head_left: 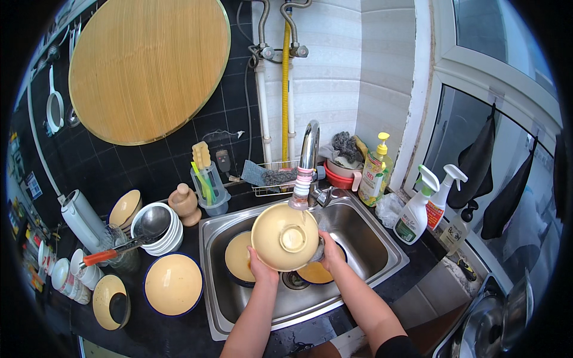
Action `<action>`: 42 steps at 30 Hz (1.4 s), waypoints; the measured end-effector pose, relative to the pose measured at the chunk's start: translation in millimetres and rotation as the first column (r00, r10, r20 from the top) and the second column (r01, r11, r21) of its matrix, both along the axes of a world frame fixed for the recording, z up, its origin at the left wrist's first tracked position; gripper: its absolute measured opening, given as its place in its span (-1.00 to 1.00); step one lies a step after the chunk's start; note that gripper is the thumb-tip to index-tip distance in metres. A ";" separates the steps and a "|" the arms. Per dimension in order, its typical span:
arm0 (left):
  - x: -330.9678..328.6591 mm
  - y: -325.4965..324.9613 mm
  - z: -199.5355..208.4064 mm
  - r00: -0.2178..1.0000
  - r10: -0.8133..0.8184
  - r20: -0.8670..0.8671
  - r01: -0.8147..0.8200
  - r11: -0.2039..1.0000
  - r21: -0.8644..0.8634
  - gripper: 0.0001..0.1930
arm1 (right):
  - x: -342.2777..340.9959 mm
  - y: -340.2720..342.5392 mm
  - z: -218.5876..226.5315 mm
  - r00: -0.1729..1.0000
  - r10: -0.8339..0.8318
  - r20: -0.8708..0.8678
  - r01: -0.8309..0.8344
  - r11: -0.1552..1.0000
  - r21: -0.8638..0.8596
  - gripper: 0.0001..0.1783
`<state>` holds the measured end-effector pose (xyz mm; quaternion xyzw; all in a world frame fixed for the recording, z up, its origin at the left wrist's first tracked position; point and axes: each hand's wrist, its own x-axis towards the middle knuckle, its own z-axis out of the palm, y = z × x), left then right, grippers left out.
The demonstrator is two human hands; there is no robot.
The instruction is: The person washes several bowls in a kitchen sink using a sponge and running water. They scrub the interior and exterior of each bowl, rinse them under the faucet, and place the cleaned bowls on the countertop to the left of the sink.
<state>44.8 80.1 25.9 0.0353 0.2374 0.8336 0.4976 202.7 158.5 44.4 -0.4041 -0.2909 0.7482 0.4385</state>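
Over the sink point(210, 298), a cream-yellow bowl point(268, 238) is tilted with its underside and foot ring facing me. My left hand point(261, 269) is closed on its lower left rim, thumb on the outside. On the right side, my right hand point(329, 253) grips the same bowl. Something grey, perhaps a scourer, shows by the right fingers; its kind is unclear. The tap's spout point(300, 201) hangs just over the bowl, and a thin streak of water seems to fall from it. Below, a yellow bowl point(236, 255) and an orange-yellow dish point(316, 274) sit in the sink.
Left on the dark counter are a blue-rimmed yellow bowl point(173, 283), a smaller bowl point(102, 304), stacked white bowls point(170, 241) with a ladle point(152, 222), and a wooden mortar point(184, 206). Spray bottles point(412, 215) and a soap pump bottle point(374, 173) stand right.
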 end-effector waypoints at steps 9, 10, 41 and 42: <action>21.5 2.2 10.0 0.968 -0.227 -0.110 0.223 0.974 -0.046 -0.49 | 8.9 24.5 -26.7 0.951 -0.244 -0.192 0.249 0.968 0.001 -0.56; 23.6 -0.1 14.9 0.954 -0.270 -0.130 0.267 0.963 -0.043 -0.49 | 10.3 23.9 -22.7 0.939 -0.275 -0.206 0.280 0.960 -0.007 -0.58; 17.6 5.9 2.8 0.968 -0.246 -0.046 0.250 0.961 0.118 -0.56 | -29.0 -32.5 9.7 0.516 -0.584 0.626 -0.467 0.421 0.778 -0.23; 21.1 3.8 12.8 0.970 -0.242 -0.025 0.244 0.966 0.090 -0.56 | -26.1 -19.1 -3.9 0.539 -0.586 0.605 -0.336 0.509 0.793 -0.23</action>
